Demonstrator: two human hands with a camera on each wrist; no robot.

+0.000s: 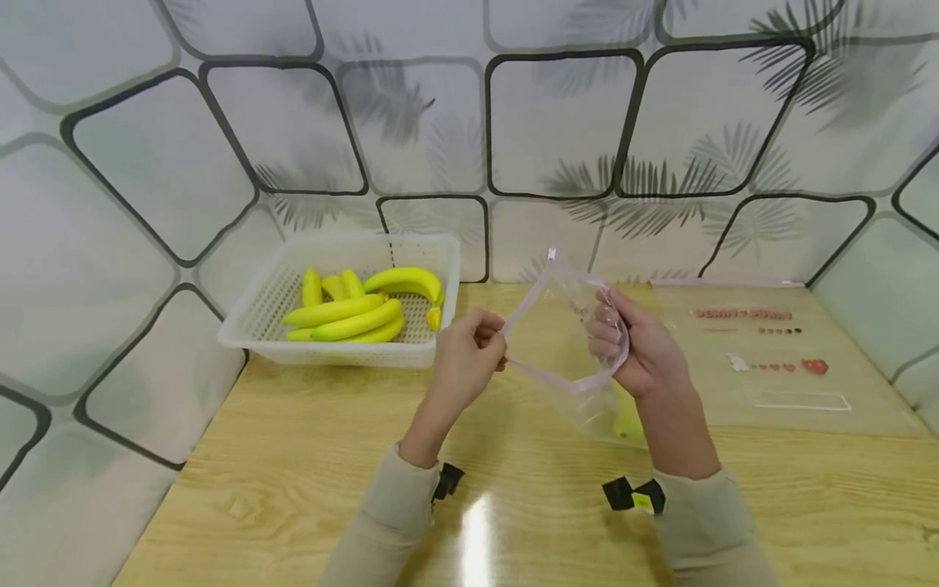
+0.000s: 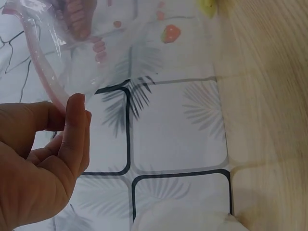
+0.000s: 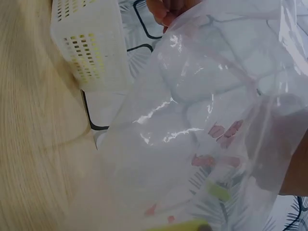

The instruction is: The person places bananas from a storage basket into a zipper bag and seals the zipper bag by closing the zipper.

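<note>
Head view: the clear bag [image 1: 587, 399] w/ pink rim [image 1: 524, 308] is held btw both hands, just R of frame ctr. The rim's near-L edge is pinched by the L hand [image 1: 465, 355]; the opposite side is gripped by the R hand [image 1: 649, 350], its curled fingers partly seen thru film. Long axis: from the mouth, spread at ctr, down to lower R, where a yellow item [image 1: 627, 417], prob. a banana, is seen, apparently inside. The basket [image 1: 352, 355] w/ bananas [image 1: 352, 316] is placed L of ctr; the L hand is nearer to it, the R hand well apart. Front bananas are laid approx. crosswise. A flat printed bag [image 1: 792, 399] is seen at R on the table [image 1: 308, 456].

L wrist view: the rim is pinched at lower L; film is extended to upper L, w/ R fingers seen thru it.

R wrist view: ctr and R are filled by film; the basket is shown upper L, L fingers at top ctr. The yellow item is cut off at bottom; the R grip can't be told here.
</note>
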